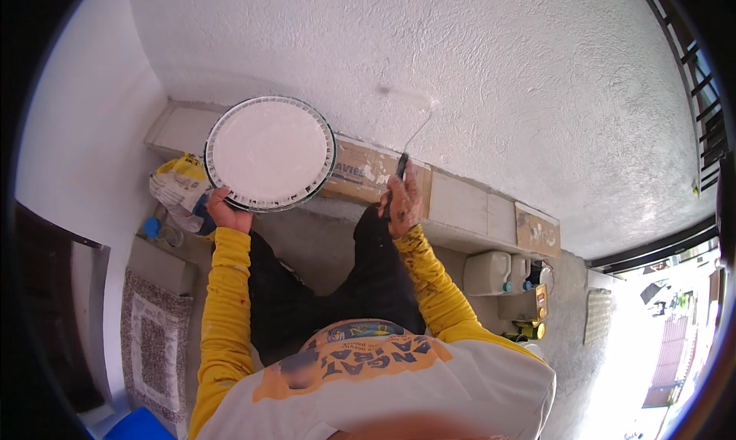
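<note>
My left hand (pixel 228 211) grips the near left edge of a round, notched, dark-rimmed pail lid (pixel 268 152), its face covered in smooth white paint. Fingers closed around the dark handle, my right hand (pixel 403 202) holds a paint roller (pixel 402 165). Its thin wire frame reaches up to the white textured wall (pixel 521 95). The roller's head lies against or just off that wall and is blurred, so contact cannot be told. Both yellow sleeves carry paint stains.
Cardboard (pixel 360 172) covers part of a low ledge (pixel 460 210) along the wall. White jugs (pixel 487 274) stand below it at right. To the left are a yellow-and-white sack (pixel 178 183), a blue-capped clear container (pixel 165 233) and a patterned mat (pixel 153 340). Dark bars edge the far right.
</note>
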A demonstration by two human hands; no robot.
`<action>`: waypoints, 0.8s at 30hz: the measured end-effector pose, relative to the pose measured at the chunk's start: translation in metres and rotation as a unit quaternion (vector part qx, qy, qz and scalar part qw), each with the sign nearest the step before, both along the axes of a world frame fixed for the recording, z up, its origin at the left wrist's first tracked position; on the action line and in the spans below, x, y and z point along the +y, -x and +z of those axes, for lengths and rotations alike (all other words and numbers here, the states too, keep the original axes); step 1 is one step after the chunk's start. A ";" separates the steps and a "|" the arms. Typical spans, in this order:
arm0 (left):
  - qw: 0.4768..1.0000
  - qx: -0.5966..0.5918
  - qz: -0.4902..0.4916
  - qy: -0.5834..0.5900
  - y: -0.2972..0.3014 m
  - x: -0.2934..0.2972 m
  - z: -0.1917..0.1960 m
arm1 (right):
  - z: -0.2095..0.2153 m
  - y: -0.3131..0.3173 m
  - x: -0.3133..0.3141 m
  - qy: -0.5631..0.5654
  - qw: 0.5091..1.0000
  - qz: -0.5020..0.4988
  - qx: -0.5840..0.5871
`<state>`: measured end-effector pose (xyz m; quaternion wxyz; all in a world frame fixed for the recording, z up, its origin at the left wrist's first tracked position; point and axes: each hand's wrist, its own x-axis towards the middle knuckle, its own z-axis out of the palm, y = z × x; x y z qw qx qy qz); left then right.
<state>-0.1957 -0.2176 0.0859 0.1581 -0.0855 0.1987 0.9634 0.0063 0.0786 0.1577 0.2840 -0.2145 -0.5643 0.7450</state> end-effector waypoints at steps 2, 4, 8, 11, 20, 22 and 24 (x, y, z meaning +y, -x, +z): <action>1.000 -0.011 0.011 0.003 0.000 0.001 0.000 | -0.029 0.000 -0.006 0.049 0.999 0.006 -0.006; 1.000 -0.006 0.018 0.008 0.000 0.002 0.001 | -0.048 0.003 -0.006 0.062 0.998 0.001 -0.032; 1.000 0.001 0.007 0.009 -0.005 0.002 0.004 | -0.043 0.009 0.004 0.149 0.988 0.036 -0.015; 0.999 0.028 0.013 0.009 -0.004 0.003 0.005 | 0.001 0.009 0.013 0.153 0.986 0.053 0.036; 0.999 0.040 -0.013 0.000 -0.005 0.002 0.005 | 0.170 0.008 -0.011 0.004 0.991 0.016 0.135; 0.998 0.056 -0.009 -0.005 -0.006 0.002 0.008 | 0.190 0.017 -0.004 -0.021 0.986 0.001 0.165; 0.999 0.043 -0.003 -0.011 -0.007 0.003 0.011 | 0.210 0.025 0.012 -0.043 0.980 0.001 0.192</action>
